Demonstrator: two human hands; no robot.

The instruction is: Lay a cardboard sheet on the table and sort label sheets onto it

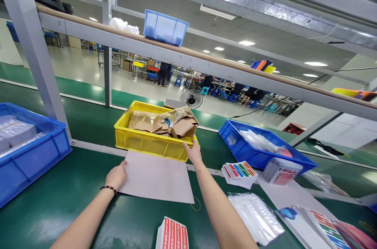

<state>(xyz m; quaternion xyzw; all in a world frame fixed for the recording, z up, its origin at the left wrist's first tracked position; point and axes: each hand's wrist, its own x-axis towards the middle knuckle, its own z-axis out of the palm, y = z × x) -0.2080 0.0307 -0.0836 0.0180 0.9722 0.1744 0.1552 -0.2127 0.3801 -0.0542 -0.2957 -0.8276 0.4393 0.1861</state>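
My left hand [116, 176] is closed at the left edge of a plain white sheet [157, 177], its thumb near the upper corner. The sheet lies flat on the green table, its far edge against the front of a yellow plastic bin [150, 147]. At the bin's front right corner, my right hand [193, 152] grips the rim with the thumb up. Torn brown packing paper [153, 123] with clear tape fills the bin. Nearest to my body stands a stack of red-and-white printed cards [172, 234]. A thin rubber band [196, 204] lies beside the sheet.
At left is a blue bin [35, 162] of packed stacks; another blue bin [232, 139] holds bagged items at right. Striped cards [240, 172], clear plastic bags [256, 217] and printed leaflets [309, 227] lie on the right. A shelf beam [206, 62] crosses overhead.
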